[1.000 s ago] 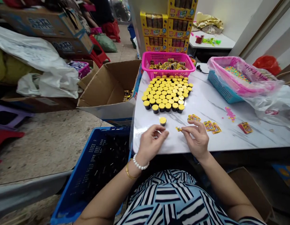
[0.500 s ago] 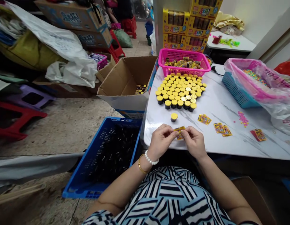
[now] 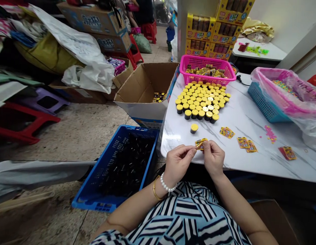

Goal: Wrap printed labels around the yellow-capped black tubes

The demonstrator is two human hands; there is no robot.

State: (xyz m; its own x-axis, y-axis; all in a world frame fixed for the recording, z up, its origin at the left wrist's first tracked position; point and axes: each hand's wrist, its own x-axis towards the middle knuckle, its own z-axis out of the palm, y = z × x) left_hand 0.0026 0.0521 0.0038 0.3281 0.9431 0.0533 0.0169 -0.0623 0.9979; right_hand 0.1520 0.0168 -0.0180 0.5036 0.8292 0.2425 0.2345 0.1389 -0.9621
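Over the table's front edge, my right hand (image 3: 214,157) grips small yellow printed labels (image 3: 200,142) between thumb and fingers. My left hand (image 3: 178,162), wearing a pearl bracelet, pinches at the left edge of these labels. Just beyond them stands a single black cup with a yellow lid (image 3: 194,128). Farther back, many yellow-lidded cups (image 3: 199,99) stand packed together. To the right lie two small piles of similar labels, a near pile (image 3: 226,132) and a farther pile (image 3: 247,144), and a red-edged stack (image 3: 287,152).
A pink basket (image 3: 182,68) with small cups stands at the table's back. At right is a blue basket (image 3: 265,103) lined with pink plastic. Left of the table are an open carton (image 3: 137,85) and a blue crate (image 3: 77,203) of black pieces. Pink bits (image 3: 270,133) lie on the table.
The view has shifted, so the scene sits slightly farther right. My left fingers have straightened and moved to the labels' left edge; the labels now look fanned apart in my right hand.
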